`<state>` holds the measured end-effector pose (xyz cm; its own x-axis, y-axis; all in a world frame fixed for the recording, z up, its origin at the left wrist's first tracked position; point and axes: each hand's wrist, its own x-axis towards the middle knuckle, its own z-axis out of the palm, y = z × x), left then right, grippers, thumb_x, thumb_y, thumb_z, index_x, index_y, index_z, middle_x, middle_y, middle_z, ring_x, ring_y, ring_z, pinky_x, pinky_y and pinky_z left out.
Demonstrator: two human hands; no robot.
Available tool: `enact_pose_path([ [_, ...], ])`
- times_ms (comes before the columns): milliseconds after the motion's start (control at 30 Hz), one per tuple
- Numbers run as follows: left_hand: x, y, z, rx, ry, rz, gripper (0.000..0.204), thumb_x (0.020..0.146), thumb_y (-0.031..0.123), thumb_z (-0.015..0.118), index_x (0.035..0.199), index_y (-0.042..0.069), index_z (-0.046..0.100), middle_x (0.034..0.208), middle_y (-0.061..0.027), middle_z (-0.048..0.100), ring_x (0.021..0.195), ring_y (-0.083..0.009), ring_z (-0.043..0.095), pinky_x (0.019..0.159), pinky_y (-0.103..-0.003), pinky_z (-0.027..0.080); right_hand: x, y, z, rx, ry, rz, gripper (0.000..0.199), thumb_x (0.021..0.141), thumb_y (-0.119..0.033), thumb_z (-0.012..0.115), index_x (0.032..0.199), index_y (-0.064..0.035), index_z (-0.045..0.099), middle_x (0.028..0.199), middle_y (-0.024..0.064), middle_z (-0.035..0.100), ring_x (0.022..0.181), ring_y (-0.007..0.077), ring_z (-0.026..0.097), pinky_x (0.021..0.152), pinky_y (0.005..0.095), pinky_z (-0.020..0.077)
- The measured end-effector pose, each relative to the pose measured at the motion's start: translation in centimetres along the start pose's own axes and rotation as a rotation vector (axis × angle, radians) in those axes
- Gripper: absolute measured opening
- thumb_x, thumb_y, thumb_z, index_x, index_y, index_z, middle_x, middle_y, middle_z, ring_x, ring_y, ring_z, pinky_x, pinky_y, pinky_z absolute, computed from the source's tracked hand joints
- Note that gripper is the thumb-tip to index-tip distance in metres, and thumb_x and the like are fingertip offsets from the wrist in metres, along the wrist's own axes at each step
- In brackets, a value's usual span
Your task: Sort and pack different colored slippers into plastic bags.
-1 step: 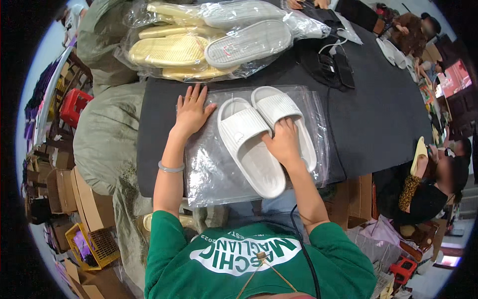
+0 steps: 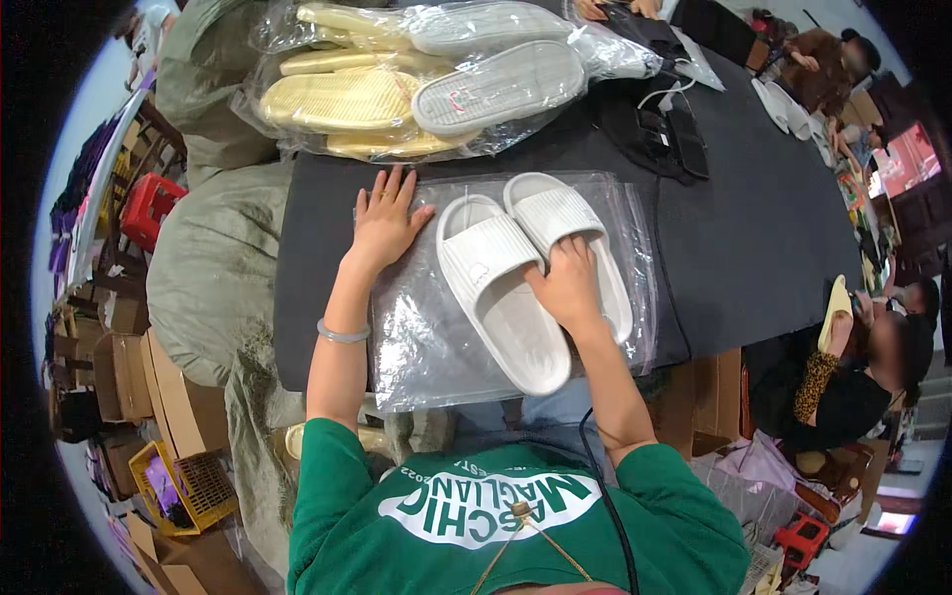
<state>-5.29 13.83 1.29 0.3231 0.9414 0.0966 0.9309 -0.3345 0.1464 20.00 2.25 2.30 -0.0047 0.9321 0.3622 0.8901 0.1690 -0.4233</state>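
Note:
A pair of white slide sandals with ribbed straps lies on a stack of clear plastic bags (image 2: 407, 347). The left slide (image 2: 506, 307) overlaps the bags' near edge, and the right slide (image 2: 553, 210) sits close beside it, slightly farther off. My right hand (image 2: 567, 288) is closed on the pair where they meet. Its fingers reach under the right slide's strap, with the thumb by the left slide; the fingertips are hidden. Fingers spread, my left hand (image 2: 385, 226) rests flat at the bags' far left corner and holds nothing.
Across the far side of the black table (image 2: 764, 258) lie bagged yellow slides (image 2: 342, 99) and grey slides (image 2: 501, 87). A black device with a cable (image 2: 674, 139) sits right of them. Grey-green cloth sacks (image 2: 213, 273) border the left. Other people work at right, one holding a yellow slide (image 2: 836, 309).

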Motion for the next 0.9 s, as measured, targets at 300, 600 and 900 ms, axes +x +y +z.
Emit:
enact_pose_path([
  [300,-0.11,0.21,-0.38,-0.014,0.004,0.010,0.064,0.092,0.051,0.040,0.142,0.011,0.030,0.149,-0.0117,0.023,0.138,-0.0311,0.018,0.109,-0.051,0.017,-0.05,0.14,-0.33,-0.036,-0.022,-0.033,0.044,0.072,-0.023,0.066,0.106,0.0041,0.057,0.109,0.0171,0.056,0.107,0.0362,0.047,0.088,0.0458,0.0376],
  [600,-0.34,0.13,-0.13,-0.066,0.067,0.048,0.064,0.092,0.052,0.039,0.139,0.008,0.034,0.146,-0.0160,0.028,0.136,-0.0353,0.023,0.107,-0.054,0.020,-0.15,-0.01,-0.32,-0.009,-0.041,-0.005,0.045,0.074,-0.029,0.064,0.101,0.0072,0.059,0.109,0.0172,0.056,0.107,0.0342,0.047,0.095,0.0448,0.0334],
  [900,-0.31,0.31,-0.79,-0.040,-0.011,0.007,0.063,0.092,0.048,0.042,0.142,0.011,0.030,0.149,-0.0123,0.023,0.138,-0.0321,0.018,0.109,-0.052,0.017,0.00,-0.36,-0.66,0.012,-0.060,0.023,0.043,0.072,-0.026,0.064,0.100,0.0072,0.059,0.109,0.0182,0.056,0.109,0.0344,0.045,0.097,0.0449,0.0321],
])
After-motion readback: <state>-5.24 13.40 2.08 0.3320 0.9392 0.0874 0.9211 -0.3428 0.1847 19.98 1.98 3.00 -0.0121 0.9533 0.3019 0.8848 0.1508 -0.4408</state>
